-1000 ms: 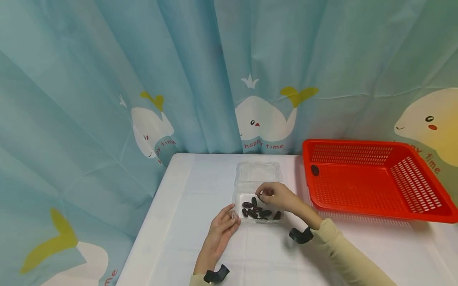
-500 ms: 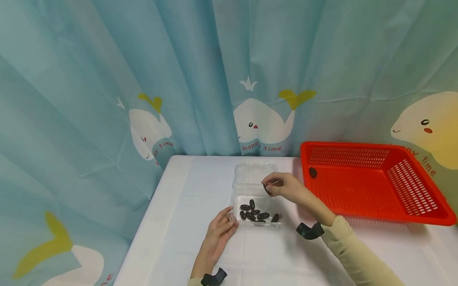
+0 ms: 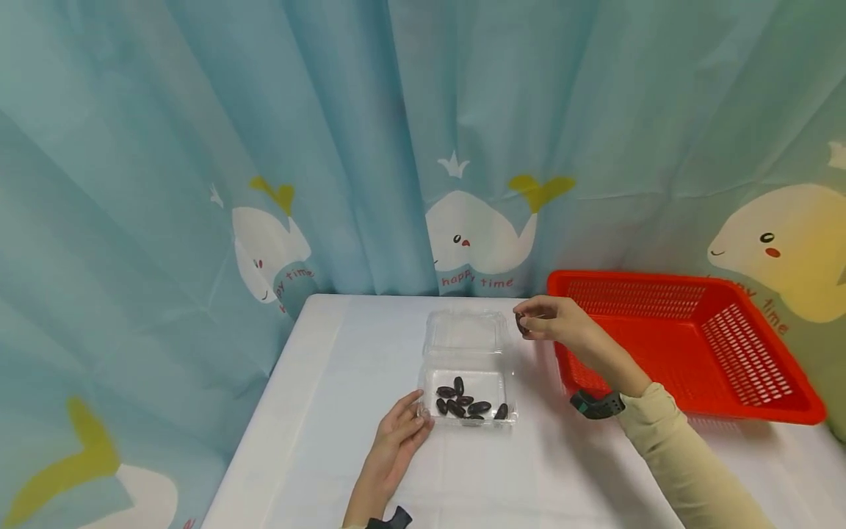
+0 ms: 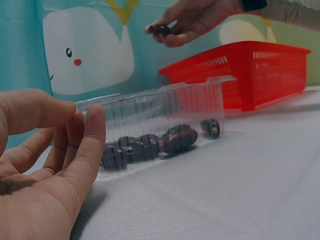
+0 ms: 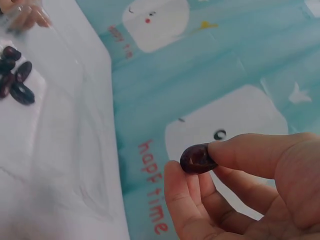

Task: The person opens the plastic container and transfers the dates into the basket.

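Pale blue curtain [image 3: 370,147] printed with whales [image 3: 482,231] hangs behind the white worktop [image 3: 311,411] I watch through the cameras. On it, I see the clear plastic box [image 3: 489,382] with its lid [image 3: 465,332] folded back, which I judge leaves the loose dates [image 3: 456,408] reachable from above. My left hand [image 3: 396,435] pinches the box's near left corner, probably so that something this light does not slide. My right hand [image 3: 562,323] is clamped on a single date [image 5: 196,158], thumb opposite fingertips, a grip that likely avoids squashing it. That date is in the air, between the lid and the red basket [image 3: 661,360] to the right. The right sleeve [image 3: 687,441] slants in from the lower right, with the fingers bent and pointing left.
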The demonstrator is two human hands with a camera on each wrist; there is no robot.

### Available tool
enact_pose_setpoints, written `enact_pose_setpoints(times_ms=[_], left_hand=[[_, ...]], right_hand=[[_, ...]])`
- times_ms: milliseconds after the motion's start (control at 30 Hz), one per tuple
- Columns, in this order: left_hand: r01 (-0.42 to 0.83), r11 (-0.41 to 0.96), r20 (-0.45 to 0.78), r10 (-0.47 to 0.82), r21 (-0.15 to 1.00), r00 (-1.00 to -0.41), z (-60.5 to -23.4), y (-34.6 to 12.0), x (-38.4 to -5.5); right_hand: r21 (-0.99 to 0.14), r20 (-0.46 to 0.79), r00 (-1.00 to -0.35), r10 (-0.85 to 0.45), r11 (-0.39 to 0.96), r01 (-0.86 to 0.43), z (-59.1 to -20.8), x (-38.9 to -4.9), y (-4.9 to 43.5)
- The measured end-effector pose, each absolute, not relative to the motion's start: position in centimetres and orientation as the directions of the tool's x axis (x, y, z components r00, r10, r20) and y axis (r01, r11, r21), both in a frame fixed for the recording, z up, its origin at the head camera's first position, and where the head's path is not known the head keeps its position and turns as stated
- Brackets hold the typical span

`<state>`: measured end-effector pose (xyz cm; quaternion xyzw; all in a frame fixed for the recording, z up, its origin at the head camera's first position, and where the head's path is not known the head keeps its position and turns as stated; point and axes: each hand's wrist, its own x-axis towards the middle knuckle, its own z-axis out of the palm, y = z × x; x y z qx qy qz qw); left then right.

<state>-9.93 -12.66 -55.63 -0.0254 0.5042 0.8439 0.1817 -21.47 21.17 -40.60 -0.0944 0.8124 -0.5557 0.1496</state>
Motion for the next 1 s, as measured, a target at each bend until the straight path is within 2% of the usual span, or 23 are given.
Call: enact_pose_setpoints(times_ms=[367, 1000], left_hand=[[-0.321, -0.422, -0.213, 0.283, 0.848, -0.935, -55.8, -12.9, -9.5], [-0.305, -0.415, -0.189, 0.298, 0.857, -0.936, -55.8, -12.7, -10.0]], right_hand=[[-0.923, -0.228, -0.941, -0.251, 0.362, 0.127, -40.0, -23.0, 23.8], [-0.935, -0.256, -0.937, -0.236, 0.307, 0.178, -41.4, -25.0, 29.3]])
